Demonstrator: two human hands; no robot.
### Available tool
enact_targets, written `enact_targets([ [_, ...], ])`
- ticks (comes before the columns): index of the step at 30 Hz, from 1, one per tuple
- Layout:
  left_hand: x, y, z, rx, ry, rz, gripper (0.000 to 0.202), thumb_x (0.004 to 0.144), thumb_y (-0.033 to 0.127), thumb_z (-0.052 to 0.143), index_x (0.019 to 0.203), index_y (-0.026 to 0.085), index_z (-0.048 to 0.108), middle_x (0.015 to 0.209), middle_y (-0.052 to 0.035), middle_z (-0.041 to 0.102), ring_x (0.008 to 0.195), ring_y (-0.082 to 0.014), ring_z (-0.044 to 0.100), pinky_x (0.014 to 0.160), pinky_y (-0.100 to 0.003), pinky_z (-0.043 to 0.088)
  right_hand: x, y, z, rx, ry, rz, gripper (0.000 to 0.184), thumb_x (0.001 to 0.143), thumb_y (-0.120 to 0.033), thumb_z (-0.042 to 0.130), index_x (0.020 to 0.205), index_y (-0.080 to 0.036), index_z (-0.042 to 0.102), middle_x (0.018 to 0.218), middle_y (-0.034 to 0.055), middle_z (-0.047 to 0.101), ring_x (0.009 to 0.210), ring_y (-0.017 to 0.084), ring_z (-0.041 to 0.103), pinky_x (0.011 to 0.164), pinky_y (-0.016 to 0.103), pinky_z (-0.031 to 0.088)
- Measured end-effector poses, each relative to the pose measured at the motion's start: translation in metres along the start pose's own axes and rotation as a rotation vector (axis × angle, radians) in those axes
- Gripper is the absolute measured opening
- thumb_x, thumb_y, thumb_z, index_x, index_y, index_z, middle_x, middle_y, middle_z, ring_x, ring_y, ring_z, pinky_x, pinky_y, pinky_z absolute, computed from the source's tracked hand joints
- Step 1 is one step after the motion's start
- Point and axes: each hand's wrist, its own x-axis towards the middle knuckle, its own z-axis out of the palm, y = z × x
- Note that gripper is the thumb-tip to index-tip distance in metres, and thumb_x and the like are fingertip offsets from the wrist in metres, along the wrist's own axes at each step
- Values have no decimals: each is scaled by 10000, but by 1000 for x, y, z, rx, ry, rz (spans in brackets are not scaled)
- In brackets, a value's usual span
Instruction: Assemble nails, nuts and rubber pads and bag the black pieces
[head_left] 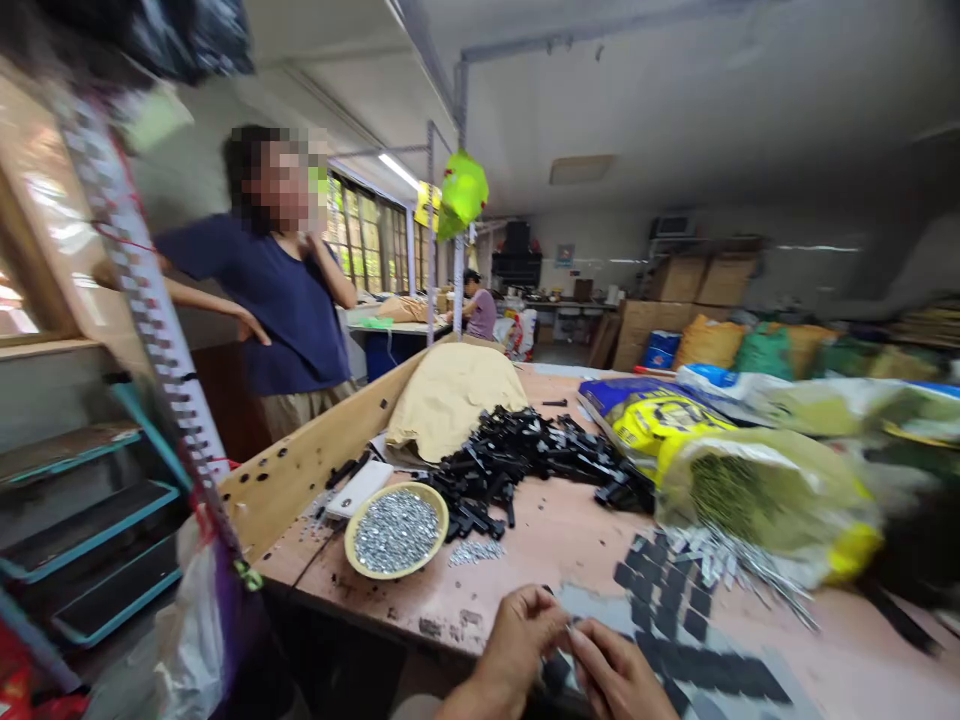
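Observation:
My left hand [525, 640] and my right hand [611, 665] meet at the table's near edge, fingertips pinched together. Between them is a small light sliver, too small to name. Below and beside the hands lie flat black pieces [664, 585], set in rows on a grey sheet. Left of my hands stands a cream bowl [349, 545] full of small shiny metal parts [397, 530]. A few more metal parts [478, 552] are scattered beside it. Behind the bowl spreads a heap of black plastic parts [517, 455].
An open yellow sack [840, 500] lies at the right, with silvery strips [720, 555] spilling before it. A beige cloth [457, 390] covers something behind the heap. One person [262, 290] stands beyond the wooden side board [322, 450]; another [480, 310] sits farther back.

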Motion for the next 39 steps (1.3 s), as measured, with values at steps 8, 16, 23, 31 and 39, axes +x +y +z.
enact_targets([
  [8, -9, 36, -14, 102, -13, -35, 545, 636, 434, 832, 1120, 221, 706, 870, -8, 656, 623, -91, 533, 531, -191, 392, -31, -3, -100, -538, 464, -10, 257, 886, -415, 526, 842, -195, 652, 796, 45, 650, 767, 188, 594, 738, 288, 442],
  [16, 0, 31, -28, 69, 100, 91, 457, 637, 385, 824, 1018, 166, 697, 770, 7, 630, 620, -90, 509, 558, -186, 412, -50, -25, -82, -765, 564, 144, 121, 854, -140, 537, 796, -187, 633, 848, 87, 645, 746, 180, 561, 708, 293, 381],
  [23, -5, 46, -50, 58, 199, 294, 369, 667, 319, 795, 992, 174, 696, 750, 25, 608, 612, -74, 495, 578, -182, 396, -40, -24, 4, -216, 234, -47, 171, 863, -327, 599, 758, -193, 610, 692, -10, 601, 659, 134, 544, 631, 229, 409],
  [31, -20, 40, -54, 102, 178, 222, 394, 666, 338, 774, 1006, 162, 681, 702, 34, 568, 603, -89, 480, 574, -200, 396, -73, 0, -55, -276, 373, 59, 359, 838, -547, 576, 771, -196, 617, 657, 0, 576, 608, 146, 506, 565, 239, 388],
  [39, -20, 52, -68, 241, 182, 202, 442, 638, 431, 789, 985, 172, 698, 862, -20, 655, 725, -129, 557, 658, -228, 467, -205, 90, -196, -839, 560, 418, 298, 806, -480, 492, 757, -233, 653, 754, 50, 683, 751, 249, 640, 720, 337, 464],
])
